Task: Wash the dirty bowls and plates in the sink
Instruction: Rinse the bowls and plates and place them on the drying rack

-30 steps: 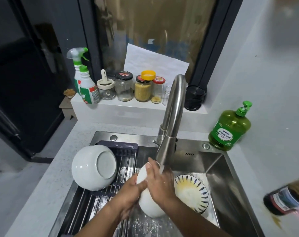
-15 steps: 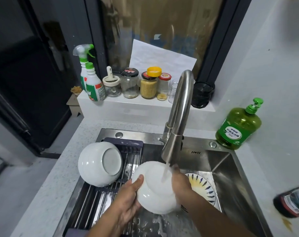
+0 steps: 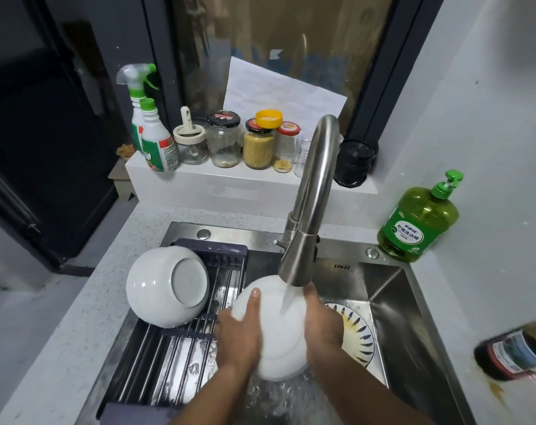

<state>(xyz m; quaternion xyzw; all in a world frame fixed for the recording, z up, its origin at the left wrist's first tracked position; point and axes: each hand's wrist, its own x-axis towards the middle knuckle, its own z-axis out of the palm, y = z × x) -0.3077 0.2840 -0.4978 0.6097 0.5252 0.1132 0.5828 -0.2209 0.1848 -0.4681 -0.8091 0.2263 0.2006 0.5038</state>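
Observation:
A white bowl [image 3: 280, 332] is held over the steel sink [image 3: 392, 308] under the running faucet [image 3: 309, 210], with water falling on it. My left hand [image 3: 239, 335] holds its left side, thumb laid across the surface. My right hand [image 3: 321, 323] holds its right side. A patterned plate [image 3: 360, 335] with yellow residue lies in the sink basin behind my right hand. A second white bowl [image 3: 165, 286] rests upside down and tilted on the dark drying rack [image 3: 174, 354] over the sink's left part.
A green dish soap bottle [image 3: 420, 222] stands on the counter at the sink's back right. A dark bottle [image 3: 515, 354] lies at the right edge beside a brown spill. Spray bottles [image 3: 150, 130] and several jars [image 3: 257, 142] line the window ledge.
The bowl has turned in my hands under the stream. My left hand has shifted further up its left side, and my right hand has come round to its right side.

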